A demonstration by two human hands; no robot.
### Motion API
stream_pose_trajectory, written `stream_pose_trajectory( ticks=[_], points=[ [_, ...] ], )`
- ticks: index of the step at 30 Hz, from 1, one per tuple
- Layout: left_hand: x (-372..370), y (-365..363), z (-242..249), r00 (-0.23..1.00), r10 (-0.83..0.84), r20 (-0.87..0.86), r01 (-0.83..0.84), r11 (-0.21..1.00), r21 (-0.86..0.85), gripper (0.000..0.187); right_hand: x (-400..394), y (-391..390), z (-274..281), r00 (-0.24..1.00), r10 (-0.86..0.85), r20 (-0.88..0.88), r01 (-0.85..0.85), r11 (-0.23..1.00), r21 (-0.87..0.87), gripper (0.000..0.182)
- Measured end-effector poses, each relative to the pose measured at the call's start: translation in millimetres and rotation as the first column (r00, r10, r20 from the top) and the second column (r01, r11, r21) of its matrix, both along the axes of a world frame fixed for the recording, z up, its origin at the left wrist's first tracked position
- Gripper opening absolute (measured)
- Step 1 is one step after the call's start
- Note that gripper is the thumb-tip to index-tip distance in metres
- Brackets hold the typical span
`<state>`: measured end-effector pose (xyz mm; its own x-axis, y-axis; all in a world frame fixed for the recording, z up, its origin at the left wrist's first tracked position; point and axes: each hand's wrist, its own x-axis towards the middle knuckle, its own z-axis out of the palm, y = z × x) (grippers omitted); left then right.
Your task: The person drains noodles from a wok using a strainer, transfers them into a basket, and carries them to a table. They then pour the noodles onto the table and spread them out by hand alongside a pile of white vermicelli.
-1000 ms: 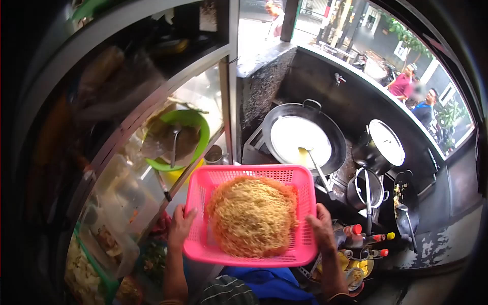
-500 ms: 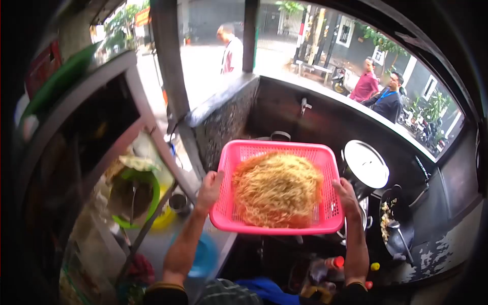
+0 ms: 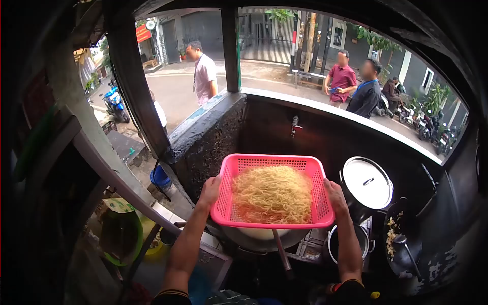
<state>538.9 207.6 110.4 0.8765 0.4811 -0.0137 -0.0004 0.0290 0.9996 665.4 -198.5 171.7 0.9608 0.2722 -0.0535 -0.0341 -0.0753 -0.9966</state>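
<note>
A pink perforated plastic basket (image 3: 321,217) hangs in the air in front of me, held level between both hands. A heap of yellow noodles (image 3: 273,195) fills its middle. My left hand (image 3: 209,192) is closed on the left rim, and my right hand (image 3: 335,197) grips the right rim. Under the basket is a wide pan (image 3: 254,243) with something pale in it, mostly hidden by the basket. The long handle (image 3: 283,256) of a utensil sticks out of this pan towards me; its other end is hidden.
Right of the basket stand a lidded pot (image 3: 367,182), an open pot (image 3: 360,239) and a wok (image 3: 414,246) holding bits of food and a ladle (image 3: 406,251). A tap (image 3: 295,126) is on the back wall. At left is a green-rimmed basin (image 3: 137,244). Several people are outside.
My view has shifted, showing the pan and the utensil handle under the basket. Both hands still hold the basket, which now looks slightly smaller and farther away. The people outside have moved.
</note>
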Motion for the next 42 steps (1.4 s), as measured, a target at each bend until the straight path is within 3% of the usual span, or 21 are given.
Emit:
stream_pose_trajectory(
  ticks=[3, 5, 7, 9, 11, 14, 15, 16, 17, 18, 23, 26, 27, 29, 31, 33, 35, 37, 39, 41, 42],
  points=[
    [-8, -12, 28, 0.997, 0.037, 0.070, -0.040, 0.998, 0.049, 0.037, 7, -4, -8, 0.997, 0.018, 0.072, -0.021, 0.999, 0.049, 0.037],
    [-17, -16, 21, 0.980, 0.012, 0.198, -0.047, 0.983, 0.175, 0.035, 7, -8, -26, 0.986, -0.028, 0.165, -0.007, 0.979, 0.204, 0.037],
    [-1, -3, -25, 0.995, 0.042, 0.088, -0.055, 0.988, 0.145, 0.034, 11, -16, -36, 0.999, 0.032, 0.029, -0.036, 0.989, 0.145, 0.037],
    [22, 3, -16, 1.000, -0.024, 0.011, 0.024, 0.999, -0.047, 0.035, 27, -7, -19, 0.999, 0.025, -0.045, -0.018, 0.989, 0.144, 0.039],
    [4, -18, 14, 0.999, -0.032, 0.011, 0.033, 0.994, -0.104, 0.036, 23, -12, -18, 0.996, 0.078, -0.043, -0.072, 0.990, 0.124, 0.040],
    [-14, -34, 47, 0.990, 0.078, 0.119, -0.101, 0.974, 0.201, 0.035, 25, -13, -16, 0.996, 0.009, 0.093, -0.016, 0.997, 0.072, 0.040],
    [-4, -25, 36, 0.991, 0.079, 0.107, -0.099, 0.975, 0.200, 0.035, 25, -12, -24, 0.988, -0.020, 0.150, -0.004, 0.988, 0.155, 0.040],
    [7, -11, 14, 0.990, 0.045, 0.132, -0.070, 0.979, 0.192, 0.036, 19, -14, -37, 0.981, -0.046, 0.189, 0.002, 0.974, 0.226, 0.040],
    [3, -6, -3, 0.989, 0.016, 0.148, -0.042, 0.983, 0.177, 0.036, 35, -21, -52, 0.997, 0.052, 0.052, -0.060, 0.985, 0.160, 0.041],
    [5, -8, 6, 0.999, 0.029, 0.020, -0.029, 0.999, 0.031, 0.037, 29, -17, -44, 0.998, 0.062, -0.001, -0.062, 0.987, 0.149, 0.041],
    [11, 4, 7, 0.998, -0.006, -0.062, 0.005, 1.000, -0.013, 0.036, 30, -5, -6, 0.996, 0.091, -0.001, -0.091, 0.996, 0.013, 0.042],
    [-17, -21, 29, 0.970, 0.079, 0.230, -0.099, 0.992, 0.076, 0.036, 39, -9, -31, 0.986, 0.027, 0.166, -0.047, 0.992, 0.116, 0.042],
    [-12, -14, 20, 0.972, 0.089, 0.216, -0.106, 0.992, 0.068, 0.036, 34, -11, -39, 0.974, -0.020, 0.224, -0.022, 0.983, 0.180, 0.041],
    [0, 1, -11, 0.997, 0.008, 0.077, -0.003, 0.998, -0.067, 0.038, 29, -4, -21, 0.994, 0.108, -0.013, -0.106, 0.989, 0.107, 0.042],
    [11, 4, 8, 0.995, 0.057, 0.085, -0.058, 0.998, 0.009, 0.039, 34, 1, -14, 0.997, 0.068, 0.023, -0.068, 0.997, 0.028, 0.043],
    [6, 7, 14, 0.999, -0.014, -0.038, 0.013, 1.000, -0.027, 0.039, 35, 3, -4, 0.994, 0.107, -0.003, -0.107, 0.994, -0.022, 0.043],
    [-4, 4, 31, 0.996, 0.000, -0.091, 0.002, 1.000, 0.019, 0.040, 43, -1, -11, 0.993, 0.120, 0.007, -0.120, 0.991, 0.058, 0.043],
    [-34, -20, 54, 0.989, 0.098, 0.107, -0.123, 0.958, 0.259, 0.041, 29, -3, -13, 0.993, 0.058, 0.107, -0.070, 0.991, 0.118, 0.042],
    [-39, -17, 20, 0.982, 0.070, 0.174, -0.100, 0.980, 0.172, 0.040, 15, -6, -20, 0.984, 0.006, 0.177, -0.034, 0.987, 0.156, 0.042],
    [-25, -5, 15, 1.000, 0.026, -0.006, -0.026, 0.993, -0.117, 0.039, 27, 3, -17, 0.992, 0.123, 0.022, -0.124, 0.991, 0.039, 0.041],
    [-21, -8, 17, 0.999, 0.015, 0.029, -0.007, 0.971, -0.240, 0.041, 27, 5, -14, 0.992, 0.123, 0.027, -0.124, 0.992, 0.035, 0.041]
  ],
)
